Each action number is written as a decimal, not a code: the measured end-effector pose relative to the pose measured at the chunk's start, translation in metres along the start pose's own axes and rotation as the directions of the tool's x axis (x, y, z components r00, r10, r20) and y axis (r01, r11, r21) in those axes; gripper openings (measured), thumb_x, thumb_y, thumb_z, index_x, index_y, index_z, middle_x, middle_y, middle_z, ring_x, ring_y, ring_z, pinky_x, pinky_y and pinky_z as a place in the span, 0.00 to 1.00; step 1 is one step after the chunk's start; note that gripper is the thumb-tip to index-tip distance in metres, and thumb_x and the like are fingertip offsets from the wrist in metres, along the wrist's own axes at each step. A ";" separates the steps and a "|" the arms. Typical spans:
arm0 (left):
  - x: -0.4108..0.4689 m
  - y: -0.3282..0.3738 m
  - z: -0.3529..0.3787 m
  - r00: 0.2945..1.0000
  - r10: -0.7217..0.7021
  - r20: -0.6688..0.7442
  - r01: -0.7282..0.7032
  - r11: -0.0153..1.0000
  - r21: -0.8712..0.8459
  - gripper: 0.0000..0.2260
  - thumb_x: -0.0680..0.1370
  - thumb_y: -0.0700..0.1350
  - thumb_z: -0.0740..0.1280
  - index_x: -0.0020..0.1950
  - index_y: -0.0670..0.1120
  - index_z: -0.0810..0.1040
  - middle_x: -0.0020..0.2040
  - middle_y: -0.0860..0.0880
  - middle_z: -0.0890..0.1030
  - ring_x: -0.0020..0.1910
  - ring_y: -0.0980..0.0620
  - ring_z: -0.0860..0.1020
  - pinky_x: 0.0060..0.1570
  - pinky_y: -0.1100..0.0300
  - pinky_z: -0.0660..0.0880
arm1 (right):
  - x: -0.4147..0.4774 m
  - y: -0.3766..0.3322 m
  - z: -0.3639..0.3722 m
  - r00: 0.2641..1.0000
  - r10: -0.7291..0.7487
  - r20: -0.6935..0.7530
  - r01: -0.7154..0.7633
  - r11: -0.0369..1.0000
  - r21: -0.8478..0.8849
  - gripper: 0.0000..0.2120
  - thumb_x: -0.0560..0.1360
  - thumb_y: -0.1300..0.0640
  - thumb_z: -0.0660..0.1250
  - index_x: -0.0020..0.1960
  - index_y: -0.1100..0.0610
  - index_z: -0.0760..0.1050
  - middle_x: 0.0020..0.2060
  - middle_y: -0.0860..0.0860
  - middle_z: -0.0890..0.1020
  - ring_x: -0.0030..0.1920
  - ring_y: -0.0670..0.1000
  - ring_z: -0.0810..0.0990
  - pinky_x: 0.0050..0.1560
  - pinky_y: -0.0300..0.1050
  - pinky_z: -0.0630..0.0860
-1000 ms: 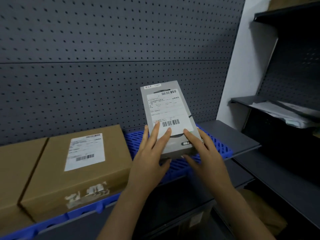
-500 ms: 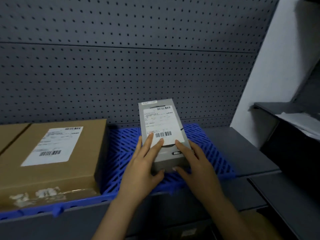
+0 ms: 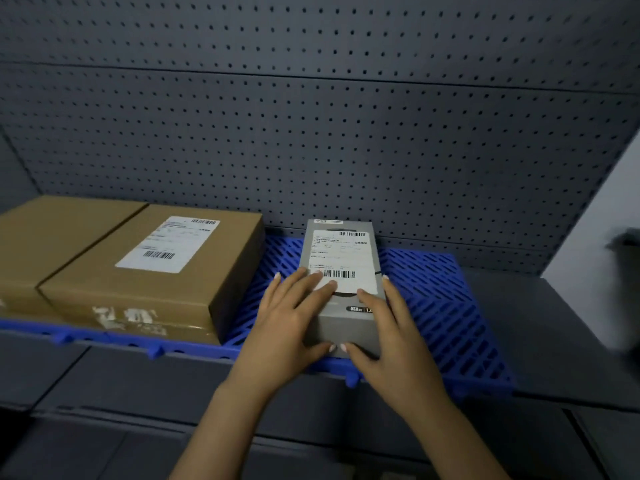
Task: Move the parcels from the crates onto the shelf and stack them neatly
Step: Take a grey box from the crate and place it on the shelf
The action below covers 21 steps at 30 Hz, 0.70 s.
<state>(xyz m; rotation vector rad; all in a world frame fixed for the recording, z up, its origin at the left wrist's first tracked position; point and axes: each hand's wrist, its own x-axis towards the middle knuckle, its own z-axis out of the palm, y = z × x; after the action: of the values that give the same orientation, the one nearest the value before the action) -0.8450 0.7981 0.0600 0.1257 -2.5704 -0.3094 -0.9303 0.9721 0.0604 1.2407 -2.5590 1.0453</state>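
A small grey parcel [image 3: 341,258] with a white barcode label lies flat on the blue slatted mat [image 3: 440,299] on the shelf, its far end close to the pegboard wall. My left hand [image 3: 291,320] rests on its left side and top with fingers straight, thumb against the near face. My right hand [image 3: 388,327] lies along its right edge, fingers straight, thumb on the near face. To the left, a brown cardboard parcel [image 3: 145,268] with a label sits on the mat, a narrow gap between it and the grey one.
Another brown box [image 3: 45,237] sits at the far left beside the labelled one. A grey pegboard wall [image 3: 311,133] backs the shelf. Bare grey shelf board [image 3: 554,327] extends right of the mat. A pale wall [image 3: 588,223] stands at the right.
The grey parcel has come down from a tilted, lifted pose and now lies flat on the blue mat, pushed back toward the pegboard. Both hands stayed on it.
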 end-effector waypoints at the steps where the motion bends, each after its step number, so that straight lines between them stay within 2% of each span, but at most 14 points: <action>1: -0.002 -0.002 -0.004 1.000 0.002 -0.010 -0.002 0.999 0.032 0.42 0.65 0.55 0.78 0.75 0.53 0.64 0.74 0.50 0.66 0.76 0.49 0.57 0.74 0.45 0.50 | 0.001 -0.004 0.002 1.000 -0.013 0.027 0.013 1.000 0.005 0.33 0.74 0.50 0.71 0.73 0.44 0.59 0.76 0.39 0.42 0.75 0.44 0.52 0.68 0.39 0.62; 3: -0.006 -0.006 -0.013 1.000 -0.014 -0.015 0.015 0.998 0.061 0.42 0.64 0.54 0.79 0.74 0.52 0.65 0.72 0.48 0.68 0.74 0.48 0.61 0.73 0.45 0.49 | 0.003 -0.014 0.006 0.998 -0.026 0.060 0.025 1.000 0.020 0.32 0.74 0.51 0.71 0.73 0.45 0.59 0.76 0.39 0.40 0.75 0.44 0.51 0.68 0.41 0.64; 8: -0.017 -0.023 -0.032 1.000 -0.005 -0.026 0.008 0.994 0.109 0.41 0.62 0.54 0.80 0.72 0.49 0.69 0.69 0.46 0.72 0.71 0.45 0.66 0.72 0.44 0.53 | 0.010 -0.036 0.020 0.998 -0.039 0.059 0.039 0.999 0.011 0.32 0.74 0.52 0.72 0.72 0.47 0.60 0.77 0.40 0.43 0.75 0.45 0.54 0.68 0.42 0.66; 10: -0.023 -0.035 -0.043 1.000 -0.011 -0.028 0.014 0.994 0.113 0.40 0.62 0.54 0.80 0.71 0.49 0.70 0.68 0.46 0.73 0.71 0.45 0.66 0.72 0.45 0.54 | 0.012 -0.043 0.026 0.998 -0.032 0.046 0.031 0.999 0.018 0.32 0.73 0.51 0.72 0.72 0.47 0.60 0.77 0.40 0.44 0.75 0.45 0.55 0.67 0.42 0.67; 15: -0.039 -0.067 -0.066 0.999 -0.041 -0.019 0.043 0.989 0.142 0.41 0.62 0.56 0.79 0.72 0.51 0.69 0.71 0.46 0.71 0.72 0.45 0.64 0.74 0.49 0.49 | 0.019 -0.059 0.037 0.998 -0.024 0.061 0.024 1.000 0.008 0.31 0.74 0.52 0.71 0.72 0.45 0.60 0.76 0.39 0.44 0.75 0.44 0.53 0.67 0.38 0.63; 18: -0.045 -0.077 -0.073 0.999 -0.050 -0.014 0.052 0.989 0.137 0.40 0.63 0.56 0.79 0.72 0.51 0.69 0.71 0.46 0.70 0.72 0.44 0.65 0.73 0.45 0.53 | 0.020 -0.064 0.044 0.998 -0.023 0.065 0.025 0.999 -0.026 0.32 0.75 0.52 0.71 0.73 0.42 0.59 0.77 0.40 0.44 0.76 0.46 0.52 0.68 0.42 0.64; 21: -0.050 -0.086 -0.077 0.999 -0.050 -0.002 0.050 0.991 0.128 0.40 0.63 0.56 0.79 0.73 0.51 0.69 0.72 0.47 0.70 0.72 0.45 0.64 0.73 0.44 0.51 | 0.019 -0.068 0.049 0.998 -0.025 0.058 0.029 0.997 -0.069 0.32 0.75 0.51 0.70 0.73 0.41 0.60 0.77 0.41 0.45 0.76 0.47 0.53 0.68 0.45 0.66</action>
<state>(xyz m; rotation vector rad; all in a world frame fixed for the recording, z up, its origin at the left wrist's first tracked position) -0.7597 0.7067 0.0776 0.2373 -2.5911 -0.1626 -0.8841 0.9003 0.0666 1.3013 -2.5890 0.9208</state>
